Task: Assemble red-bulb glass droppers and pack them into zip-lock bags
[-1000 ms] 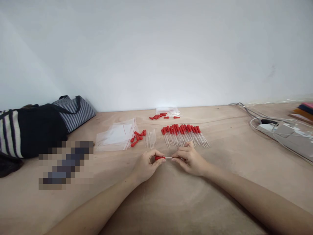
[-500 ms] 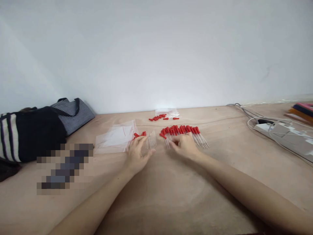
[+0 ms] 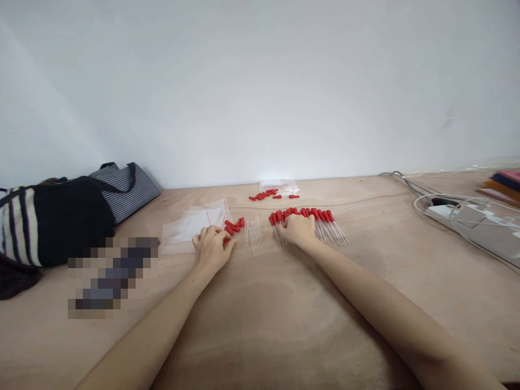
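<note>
Seemingly for neat order, red-topped droppers (image 3: 329,216) lie side by side on the desk (image 3: 260,325), bare tubes (image 3: 255,232) apart. Right hand (image 3: 299,231) half-curled over droppers; left hand (image 3: 211,248) loosely curled at loose red bulbs (image 3: 233,229). Whether either grips: cannot tell.

Black bag with pale stripes (image 3: 73,222) slumped beside a grey-striped bag (image 3: 125,189), left | pixelated dark shape, possibly an object, in front (image 3: 114,276) | white power strip (image 3: 473,225) draped with cables (image 3: 418,189), right | colourful stack (image 3: 504,187), far right edge
</note>
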Motion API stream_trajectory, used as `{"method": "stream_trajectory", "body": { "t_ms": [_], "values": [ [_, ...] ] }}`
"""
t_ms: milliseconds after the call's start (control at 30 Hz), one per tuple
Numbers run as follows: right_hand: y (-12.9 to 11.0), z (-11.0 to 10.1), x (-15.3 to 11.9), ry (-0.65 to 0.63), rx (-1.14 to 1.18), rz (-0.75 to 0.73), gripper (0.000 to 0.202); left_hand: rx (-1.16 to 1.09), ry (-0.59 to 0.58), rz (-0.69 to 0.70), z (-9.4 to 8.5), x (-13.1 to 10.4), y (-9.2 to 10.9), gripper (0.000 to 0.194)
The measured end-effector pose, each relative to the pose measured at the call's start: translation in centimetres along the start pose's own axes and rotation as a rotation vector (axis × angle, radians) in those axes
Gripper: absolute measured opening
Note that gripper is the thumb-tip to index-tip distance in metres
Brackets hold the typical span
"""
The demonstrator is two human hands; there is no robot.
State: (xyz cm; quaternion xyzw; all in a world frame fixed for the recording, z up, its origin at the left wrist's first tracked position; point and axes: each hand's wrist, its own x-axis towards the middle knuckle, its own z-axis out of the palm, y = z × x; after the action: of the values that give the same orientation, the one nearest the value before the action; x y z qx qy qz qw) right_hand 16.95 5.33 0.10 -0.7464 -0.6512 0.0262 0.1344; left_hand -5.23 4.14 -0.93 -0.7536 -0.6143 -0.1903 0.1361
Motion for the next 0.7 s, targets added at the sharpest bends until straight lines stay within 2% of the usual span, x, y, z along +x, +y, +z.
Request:
{"method": "stream_trajectory", "body": {
  "t_ms": [67, 167, 267, 400, 533, 700],
  "values": [
    [-0.2, -0.2, -0.3, 0.05, -0.014, -0.026, 0.032, 0.016, 0.008, -0.01, 0.0, 0.0, 0.0, 0.015],
    [-1.5, -0.5, -1.2, 0.128, -0.01, -0.144, 0.029, 0.054, 0.002, -0.032, 0.0, 0.1, 0.0, 0.018],
    [-3.8, -0.5, -2.4, 0.021, 0.018, -0.24, 0.029, 0.066, -0.03, -0.05, -0.1, 0.1, -0.1, 0.019],
    [-6.2, -0.3, -3.6, -0.128, -0.008, -0.26, 0.031, 0.053, -0.047, -0.055, -0.2, 0.0, -0.1, 0.017],
    [-7.0, -0.3, -3.7, -0.214, -0.034, -0.241, 0.026, 0.064, -0.071, -0.061, -0.3, 0.1, -0.1, 0.015],
    [-7.3, -0.3, -3.4, -0.25, -0.052, -0.267, 0.021, 0.091, -0.106, -0.02, -0.3, 0.2, -0.2, 0.014]
  ]
}}
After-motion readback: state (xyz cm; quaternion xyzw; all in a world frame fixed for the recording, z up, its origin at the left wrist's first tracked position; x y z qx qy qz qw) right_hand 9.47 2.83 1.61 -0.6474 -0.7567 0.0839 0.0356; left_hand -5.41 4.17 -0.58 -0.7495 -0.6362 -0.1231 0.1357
